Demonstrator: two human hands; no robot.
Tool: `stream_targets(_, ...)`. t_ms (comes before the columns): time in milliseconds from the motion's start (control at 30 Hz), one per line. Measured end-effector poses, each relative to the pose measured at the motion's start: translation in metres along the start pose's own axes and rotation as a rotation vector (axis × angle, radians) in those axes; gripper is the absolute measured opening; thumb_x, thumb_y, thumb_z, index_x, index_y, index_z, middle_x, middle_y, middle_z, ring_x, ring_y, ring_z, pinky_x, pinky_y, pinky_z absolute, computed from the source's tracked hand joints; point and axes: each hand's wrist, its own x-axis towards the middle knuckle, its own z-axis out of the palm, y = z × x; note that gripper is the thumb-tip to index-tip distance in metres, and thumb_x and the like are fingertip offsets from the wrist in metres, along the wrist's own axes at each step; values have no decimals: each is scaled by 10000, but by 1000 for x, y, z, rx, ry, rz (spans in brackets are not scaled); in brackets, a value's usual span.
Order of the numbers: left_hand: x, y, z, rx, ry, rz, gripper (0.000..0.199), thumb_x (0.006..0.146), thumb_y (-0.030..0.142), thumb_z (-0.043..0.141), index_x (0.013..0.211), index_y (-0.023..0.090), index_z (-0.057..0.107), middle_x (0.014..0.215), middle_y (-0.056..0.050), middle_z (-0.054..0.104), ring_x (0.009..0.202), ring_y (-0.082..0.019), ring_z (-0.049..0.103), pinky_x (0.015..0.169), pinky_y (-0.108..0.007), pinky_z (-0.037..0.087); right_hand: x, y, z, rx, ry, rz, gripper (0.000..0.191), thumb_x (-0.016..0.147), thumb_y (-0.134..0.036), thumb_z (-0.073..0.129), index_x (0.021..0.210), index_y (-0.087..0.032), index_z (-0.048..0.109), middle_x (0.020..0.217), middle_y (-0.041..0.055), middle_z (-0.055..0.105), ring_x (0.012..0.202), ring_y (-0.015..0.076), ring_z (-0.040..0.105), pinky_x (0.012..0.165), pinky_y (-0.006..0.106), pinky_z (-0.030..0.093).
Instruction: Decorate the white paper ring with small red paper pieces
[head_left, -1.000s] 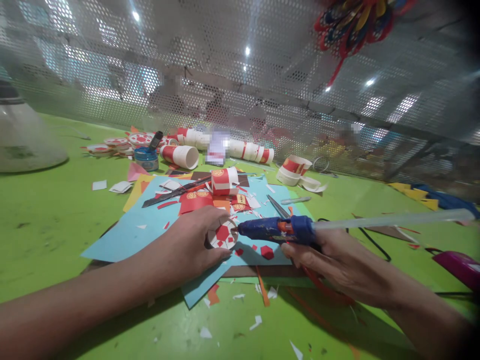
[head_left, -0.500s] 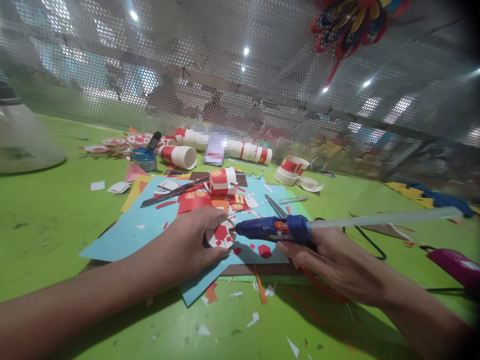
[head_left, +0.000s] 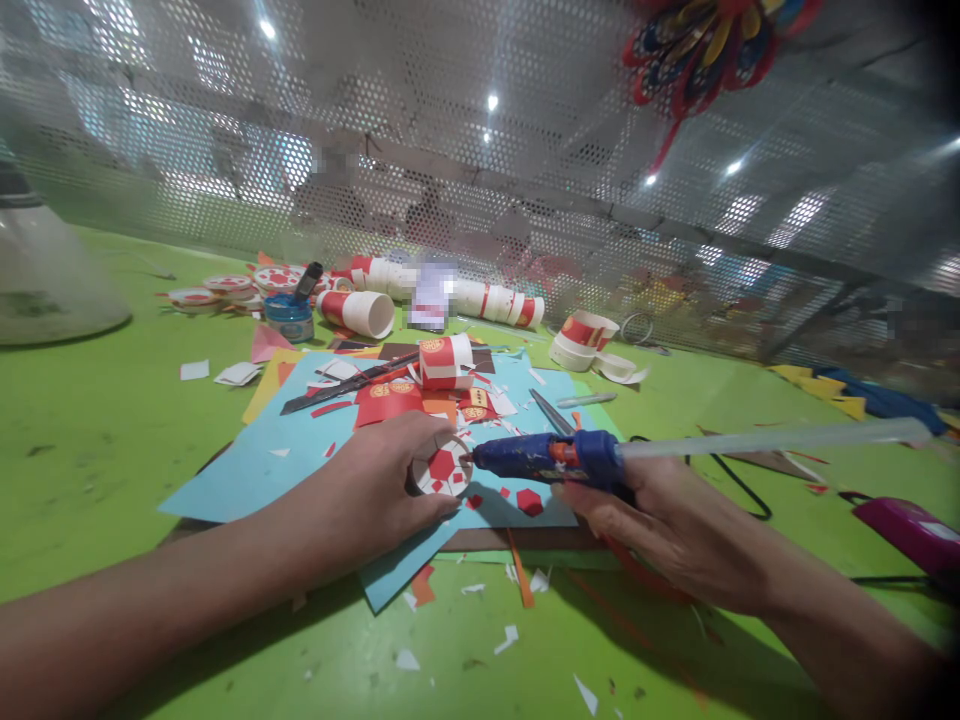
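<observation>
Between the thumb and fingers of my left hand (head_left: 382, 475) is a white paper disc (head_left: 444, 466) with a red hexagon at its middle and smaller red pieces around it. My right hand (head_left: 660, 510) is wrapped round a blue hot glue gun (head_left: 547, 455), whose nozzle meets the disc's right edge. A long translucent glue stick (head_left: 780, 438) sticks out of the gun's back. Below the gun, a loose red hexagon (head_left: 529, 502) lies on light blue paper (head_left: 255, 470). Dark scissor blades (head_left: 551, 411) show behind the gun.
A cut red-and-white paper cup (head_left: 444, 363) and red scraps lie on the blue paper. Farther back are a blue-lidded jar (head_left: 289, 318), more cups (head_left: 360, 314) and a row of stacked cups (head_left: 495, 302). A magenta tool (head_left: 911, 535) is at right, a large bottle (head_left: 52, 270) at left.
Almost nothing differs. The glue gun's nozzle has shifted very slightly at the disc's edge, and the back end of the glue stick sits a touch farther right.
</observation>
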Motion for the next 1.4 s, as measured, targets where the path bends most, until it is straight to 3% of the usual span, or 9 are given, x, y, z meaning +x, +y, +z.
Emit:
stream_targets(267, 0, 1, -1, 24, -23, -24, 153, 740, 281, 626, 863, 199, 585, 825, -29, 600, 769, -212, 566, 664, -302, 427, -2, -1, 0, -48, 9, 39, 365, 952, -470, 418, 738, -201, 539, 653, -5, 565, 539, 115, 437, 483, 226, 344)
stream_targets(467, 1, -1, 0, 51, -5, -38, 275, 726, 316, 639, 974, 200, 609, 752, -13, 588, 704, -203, 561, 657, -307, 447, -4, -2, 2, -128, 42, 0, 386, 972, -475, 404, 795, -213, 626, 637, 5, 579, 551, 138, 480, 510, 245, 362)
stream_targets(733, 0, 2, -1, 30, 38, -12, 247, 723, 335, 628, 930, 204, 662, 742, -4, 620, 639, -175, 549, 587, -272, 418, -9, -1, 4, -86, 5, -58, 277, 983, -408, 428, 1000, -221, 632, 947, 56, 670, 808, 193, 590, 715, 304, 462)
stream_targets(867, 2, 5, -3, -21, 28, 10, 134, 743, 305, 609, 823, 208, 653, 772, 3, 655, 653, -162, 558, 583, -258, 415, -9, -6, -3, -53, -13, -97, 255, 976, -373, 448, 937, -210, 641, 865, 42, 667, 747, 178, 576, 697, 303, 468)
stream_targets(967, 2, 7, -4, -31, 5, -15, 159, 746, 324, 610, 838, 203, 658, 773, -1, 660, 664, -169, 563, 589, -264, 416, -12, -1, -10, -30, 29, -49, 369, 966, -460, 442, 770, -209, 627, 706, 26, 638, 640, 172, 566, 586, 282, 450)
stream_targets(1067, 2, 8, -4, -27, 2, -60, 258, 742, 359, 624, 942, 203, 669, 781, -5, 662, 671, -181, 569, 589, -272, 420, -14, 16, -18, 29, 108, 98, 449, 910, -586, 477, 719, -213, 638, 668, 27, 639, 614, 190, 581, 526, 275, 434)
stream_targets(1200, 0, 5, -2, -8, -20, -95, 383, 755, 430, 632, 1063, 205, 659, 839, -25, 685, 722, -204, 598, 642, -298, 453, -7, 42, -30, -15, 383, 250, 506, 816, -683, 529, 747, -209, 692, 791, 59, 707, 734, 245, 628, 584, 295, 454)
stream_targets(1300, 0, 0, 1, 28, -27, -126, 516, 747, 508, 631, 1159, 196, 628, 937, -72, 698, 814, -257, 619, 694, -346, 470, 7, 66, -37, -133, 573, 308, 414, 785, -580, 629, 905, -194, 722, 765, 49, 701, 692, 224, 614, 591, 288, 435)
stream_targets(1400, 1, -6, 6, 2, -17, -109, 559, 726, 512, 644, 1181, 190, 612, 1084, -105, 688, 915, -297, 624, 755, -387, 476, 19, 99, -39, -137, 589, 287, 392, 748, -482, 667, 960, -156, 716, 790, 48, 700, 693, 214, 609, 591, 278, 436)
